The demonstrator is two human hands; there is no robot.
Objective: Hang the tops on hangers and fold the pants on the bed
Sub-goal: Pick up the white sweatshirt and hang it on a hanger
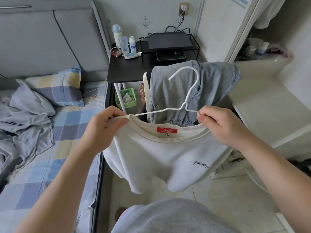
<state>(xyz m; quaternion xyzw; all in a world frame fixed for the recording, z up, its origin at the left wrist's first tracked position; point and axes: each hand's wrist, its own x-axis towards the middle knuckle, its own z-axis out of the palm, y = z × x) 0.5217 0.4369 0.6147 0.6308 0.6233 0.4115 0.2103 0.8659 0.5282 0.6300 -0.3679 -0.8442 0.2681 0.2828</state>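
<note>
Fingers (117, 114) of the left hand (106, 126) clench the shirt (159, 158) collar over one end of the hanger (186, 98), hiding that tip. The right hand (218, 126) pinches the other arm, whose end is covered too. The hanger runs left to right with its hook up and curling left, and the shirt droops below it beside the bed (50, 165), its sleeves lost in folds.

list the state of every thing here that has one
top, half hung, collar over the hanger's left end only
hanger, held up, right end outside the collar
left hand, grips the collar bunched over the hanger's end
right hand, pinches the hanger's bare end
jeans, draped, not folded
blanket, crumpled on the bed
charger, plugged in
</note>
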